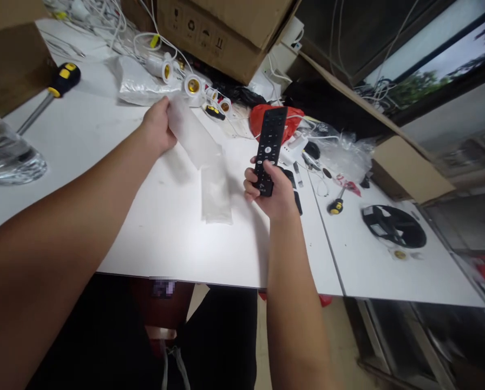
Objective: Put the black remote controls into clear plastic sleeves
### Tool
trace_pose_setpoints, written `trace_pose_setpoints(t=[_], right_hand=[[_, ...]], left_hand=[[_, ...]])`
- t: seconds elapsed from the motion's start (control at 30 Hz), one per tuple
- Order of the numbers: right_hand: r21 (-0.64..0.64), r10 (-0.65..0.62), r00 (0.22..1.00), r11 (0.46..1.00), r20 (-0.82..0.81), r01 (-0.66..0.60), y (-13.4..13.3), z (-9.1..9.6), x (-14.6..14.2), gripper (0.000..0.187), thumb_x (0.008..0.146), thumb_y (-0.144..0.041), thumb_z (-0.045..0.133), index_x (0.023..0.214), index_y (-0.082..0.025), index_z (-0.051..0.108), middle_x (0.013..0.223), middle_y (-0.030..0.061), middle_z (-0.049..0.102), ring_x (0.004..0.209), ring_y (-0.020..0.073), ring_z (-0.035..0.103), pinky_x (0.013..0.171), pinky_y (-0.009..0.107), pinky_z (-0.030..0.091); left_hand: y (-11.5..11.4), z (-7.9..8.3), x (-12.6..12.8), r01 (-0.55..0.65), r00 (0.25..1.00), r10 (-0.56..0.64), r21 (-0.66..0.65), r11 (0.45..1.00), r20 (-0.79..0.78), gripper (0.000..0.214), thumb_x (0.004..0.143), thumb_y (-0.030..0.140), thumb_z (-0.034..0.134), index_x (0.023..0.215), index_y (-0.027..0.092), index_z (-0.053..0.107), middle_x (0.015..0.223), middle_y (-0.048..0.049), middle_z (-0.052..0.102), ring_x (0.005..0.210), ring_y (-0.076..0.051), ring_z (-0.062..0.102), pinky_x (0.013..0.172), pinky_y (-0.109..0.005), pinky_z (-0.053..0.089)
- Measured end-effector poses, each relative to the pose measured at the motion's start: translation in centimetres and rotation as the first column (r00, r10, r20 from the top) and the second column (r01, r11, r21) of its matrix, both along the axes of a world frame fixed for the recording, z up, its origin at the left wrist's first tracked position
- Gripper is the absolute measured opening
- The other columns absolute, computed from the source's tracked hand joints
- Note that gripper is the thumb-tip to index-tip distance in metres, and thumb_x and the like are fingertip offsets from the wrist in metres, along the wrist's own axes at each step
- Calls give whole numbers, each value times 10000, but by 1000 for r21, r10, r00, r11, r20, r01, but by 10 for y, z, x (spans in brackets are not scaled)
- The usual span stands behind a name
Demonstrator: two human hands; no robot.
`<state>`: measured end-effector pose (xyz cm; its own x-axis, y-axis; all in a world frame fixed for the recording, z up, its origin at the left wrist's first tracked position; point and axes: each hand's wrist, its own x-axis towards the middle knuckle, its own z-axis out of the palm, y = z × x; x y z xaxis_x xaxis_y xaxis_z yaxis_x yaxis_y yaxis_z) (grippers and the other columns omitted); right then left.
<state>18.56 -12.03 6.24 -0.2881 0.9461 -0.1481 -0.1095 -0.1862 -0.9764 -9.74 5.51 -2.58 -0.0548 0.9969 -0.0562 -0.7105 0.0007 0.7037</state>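
In my right hand (275,187) is a black remote control (270,138), held upright with its buttons toward me and my thumb on its lower part. My left hand (159,127) pinches one end of a translucent plastic sleeve (194,132), which slants down to the right above the white table (161,227). Below it, another pale sleeve (216,195) lies on the table, overlapped in view by the first. Dark flat pieces (295,189) lie partly hidden behind my right hand.
Lamp sockets (192,85) with white cables, a bubble-wrap bundle (141,81) and a cardboard box (222,32) fill the back. A screwdriver (56,89) and a clear bottle (9,151) are at left. Toward the right lie a red bag (259,120), another screwdriver (335,206) and a black reel (394,225).
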Motion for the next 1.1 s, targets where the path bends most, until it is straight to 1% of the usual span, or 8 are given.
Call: trace_pose_setpoints(t=[0.07, 0.17, 0.27, 0.37, 0.5, 0.73, 0.9, 1.1], right_hand=[[141, -238, 952, 967, 193, 213, 5, -5, -6, 306, 882, -488, 624, 1061, -275, 495, 769, -50, 451, 509, 116, 422, 503, 278, 465], [430, -551, 701, 824, 453, 369, 15, -18, -10, 246, 910, -402, 575, 1092, -265, 482, 865, 1, 540, 628, 168, 565, 635, 332, 536], [673, -727, 404, 678, 555, 294, 19, -28, -13, 438, 961, -362, 506, 1361, -206, 419, 1066, 117, 637, 893, 263, 660, 846, 437, 554], [758, -765, 273, 633, 583, 156, 19, -32, -17, 677, 942, -245, 466, 1572, -117, 253, 1340, 243, 566, 1206, 338, 612, 1023, 513, 491], [744, -744, 191, 663, 640, 87, 22, -38, -21, 812, 939, -203, 461, 1681, -76, 157, 1334, 275, 500, 1271, 386, 556, 1080, 567, 436], [663, -655, 179, 748, 734, 19, 27, -52, -22, 660, 992, -203, 443, 1652, -223, 416, 1278, 241, 469, 1269, 443, 486, 1063, 731, 358], [596, -597, 19, 802, 802, 31, 24, -54, -19, 650, 988, -128, 426, 1629, -229, 463, 1322, 291, 482, 1302, 479, 443, 1029, 781, 302], [442, -420, -217, 895, 881, 62, 21, -47, -21, 625, 996, -139, 462, 1613, -236, 485, 1368, 282, 496, 1265, 435, 490, 1017, 610, 363]], left_hand=[[6, -5, 1, 0, 1000, 0, -15, 1000, 5, 620, 491, 636, 917, 939, 327, 620, 949, 105, 782, 1231, -196, 586, 1146, -416, 460], [8, -6, 6, -36, 999, 36, -64, 997, 6, 819, 208, 656, 926, 896, 343, 611, 1024, 105, 789, 1238, -218, 589, 1087, -427, 490], [8, -3, 10, -82, 997, 82, -93, 992, -4, 869, 97, 694, 898, 840, 357, 597, 997, 92, 789, 1274, -235, 571, 1058, -439, 492], [6, -1, 11, -87, 996, 86, -91, 992, -23, 872, 66, 700, 893, 812, 359, 595, 997, 83, 793, 1273, -248, 571, 1060, -452, 492], [5, -2, 8, -72, 994, 66, -67, 995, -91, 824, 185, 722, 896, 861, 351, 605, 1034, 85, 793, 1283, -248, 589, 1138, -465, 472], [4, -7, 3, 7, 988, -5, 7, 1000, -151, 744, 310, 684, 923, 898, 341, 622, 1007, 66, 794, 1388, -277, 540, 1203, -498, 434], [5, -10, 2, -2, 991, 2, -3, 1000, -136, 741, 314, 636, 963, 900, 334, 625, 1025, 102, 791, 1362, -272, 559, 1235, -478, 425], [-17, 15, 12, -49, 999, 49, -121, 991, -4, 148, 985, 394, 638, 917, 263, 639, 888, 44, 776, 1139, -164, 677, 1161, -373, 480]])
